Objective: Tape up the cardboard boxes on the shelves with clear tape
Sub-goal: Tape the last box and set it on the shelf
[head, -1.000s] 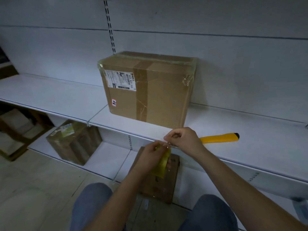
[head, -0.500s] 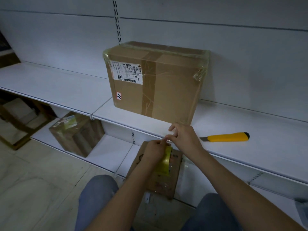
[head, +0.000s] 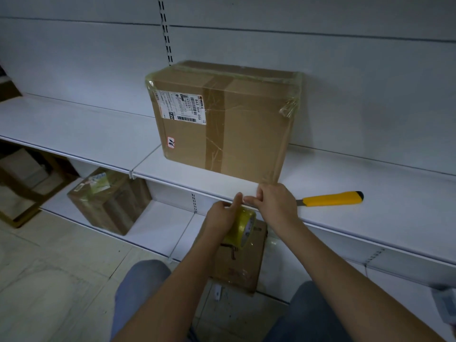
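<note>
A brown cardboard box [head: 249, 134] with a white shipping label stands on the white middle shelf [head: 370, 183], wrapped with clear tape along its top edges. Below its front right corner, my left hand [head: 219, 218] grips a roll of clear yellowish tape [head: 243, 228]. My right hand [head: 274, 203] pinches the tape's free end just above the roll, at the shelf's front edge and close under the box's lower right corner.
A yellow utility knife [head: 332, 198] lies on the shelf to the right of my hands. A taped box [head: 108, 201] sits on the lower shelf at left, and a flat box [head: 241, 265] stands below my hands. My knees show at the bottom.
Both hands with the tape roll have risen toward the box's lower right corner, and the view has moved closer to the shelf.
</note>
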